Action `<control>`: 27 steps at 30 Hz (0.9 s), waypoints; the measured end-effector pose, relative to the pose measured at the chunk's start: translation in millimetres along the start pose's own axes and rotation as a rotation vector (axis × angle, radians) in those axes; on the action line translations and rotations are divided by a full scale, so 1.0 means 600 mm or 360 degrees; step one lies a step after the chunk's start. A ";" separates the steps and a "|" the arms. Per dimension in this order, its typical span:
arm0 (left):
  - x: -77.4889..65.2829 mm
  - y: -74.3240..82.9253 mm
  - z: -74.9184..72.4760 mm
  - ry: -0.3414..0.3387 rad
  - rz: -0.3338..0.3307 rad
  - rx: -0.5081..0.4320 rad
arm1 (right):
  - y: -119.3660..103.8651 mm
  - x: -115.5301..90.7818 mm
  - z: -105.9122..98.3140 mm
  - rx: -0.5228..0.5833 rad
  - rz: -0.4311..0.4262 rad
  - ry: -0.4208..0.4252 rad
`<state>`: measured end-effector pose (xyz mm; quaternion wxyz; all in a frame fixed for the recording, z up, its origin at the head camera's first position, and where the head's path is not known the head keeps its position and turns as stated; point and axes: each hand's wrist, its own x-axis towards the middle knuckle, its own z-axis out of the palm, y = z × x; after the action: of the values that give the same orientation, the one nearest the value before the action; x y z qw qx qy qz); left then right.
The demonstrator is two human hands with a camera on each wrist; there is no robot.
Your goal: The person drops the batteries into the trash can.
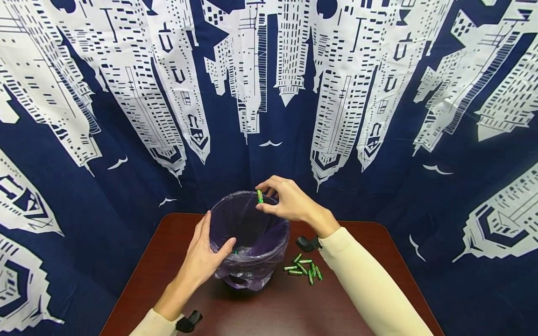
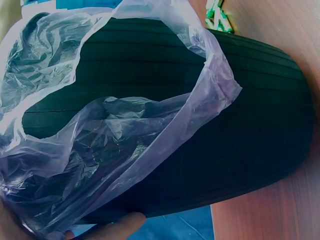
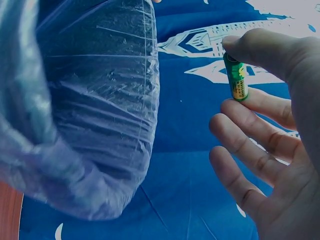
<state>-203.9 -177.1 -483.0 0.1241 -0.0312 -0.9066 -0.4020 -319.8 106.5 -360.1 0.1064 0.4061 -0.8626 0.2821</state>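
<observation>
My right hand (image 1: 290,199) pinches a small green-and-gold battery (image 1: 259,196) upright between thumb and fingertips, above the far right rim of the trash bin. In the right wrist view the battery (image 3: 236,77) is held at its two ends, the other fingers spread below it. The dark bin (image 2: 250,115) stands on the table, lined with a thin purple plastic bag (image 1: 269,249) folded over its rim. My left hand (image 1: 201,254) rests against the bin's left side, fingers fairly straight along the outside and thumb reaching over the rim. A bit of green shows inside, low in the bin.
Several loose green batteries (image 1: 304,268) lie in a heap on the reddish-brown table (image 1: 311,308), right of the bin and near the right forearm. A navy curtain (image 1: 277,158) with white buildings hangs behind the table. Each wrist wears a black strap.
</observation>
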 end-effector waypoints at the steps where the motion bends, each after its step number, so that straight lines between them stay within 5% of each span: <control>1: -0.001 0.000 0.000 -0.0001 -0.0002 0.0002 | -0.001 0.004 0.002 0.0002 0.0002 -0.0012; 27: -0.002 0.001 0.001 0.0008 -0.0004 0.0014 | -0.026 0.062 0.040 -0.0104 0.0068 -0.0150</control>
<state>-202.9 -176.2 -483.5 0.1260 -0.0286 -0.9082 -0.3982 -330.8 61.0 -358.5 0.0727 0.3967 -0.8840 0.2366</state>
